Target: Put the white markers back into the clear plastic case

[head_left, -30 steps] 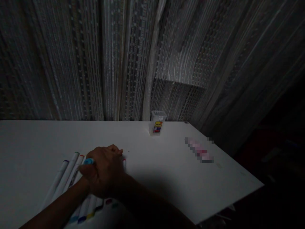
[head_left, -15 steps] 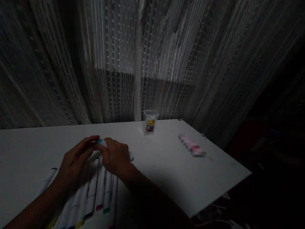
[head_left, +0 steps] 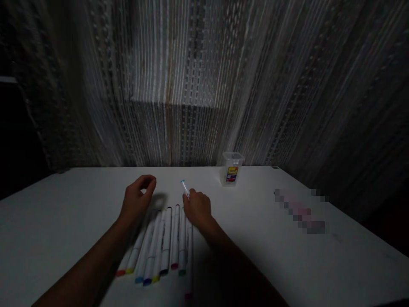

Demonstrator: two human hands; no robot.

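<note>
Several white markers (head_left: 166,241) with coloured end caps lie side by side on the white table (head_left: 57,217). My right hand (head_left: 198,209) is closed on one marker with a light blue tip (head_left: 183,186), holding it upright just past the far end of the row. My left hand (head_left: 137,200) hovers over the left end of the row, thumb and fingers curled toward each other in a loose pinch; what it holds, if anything, I cannot make out.
A clear plastic cup with a yellow label (head_left: 231,169) stands near the table's far edge by the pale curtain (head_left: 204,85). A blurred pinkish patch (head_left: 300,211) lies on the right. The room is dim.
My hands have come apart. The left hand let go of the blue-tipped marker and drew left; the right hand keeps the marker and has tipped it upright. My view has swung left.
</note>
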